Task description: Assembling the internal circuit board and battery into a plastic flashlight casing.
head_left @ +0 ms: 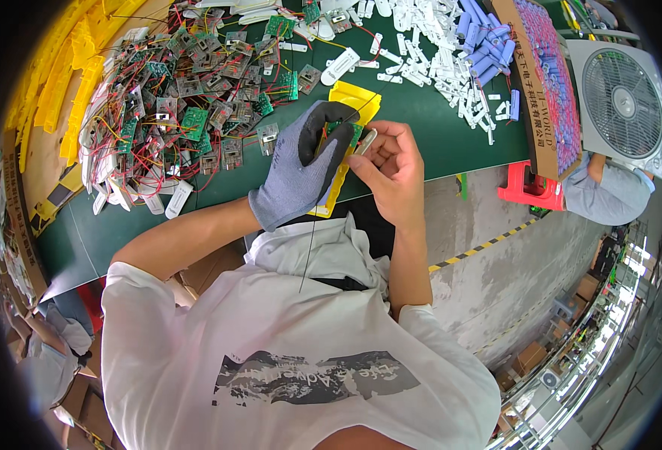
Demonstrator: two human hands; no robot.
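Left gloved hand [299,163] gripped yellow plastic housing [340,180]; right hand [395,171] pinched pale part [366,142]; apparently mid-assembly, next move likely needed careful alignment.

"How's the light?"
"Bright and fairly even; soft shadows in the white shirt's folds [301,322]."
"Any glare?"
"A pale sheen on the table [68,240] at its near left edge, and harsh highlights toward the lower right."
"Sharpness?"
"Left hand [305,161] and right hand [395,166] look crisp; outward, lines bend, small details smear, and the corners fall black."
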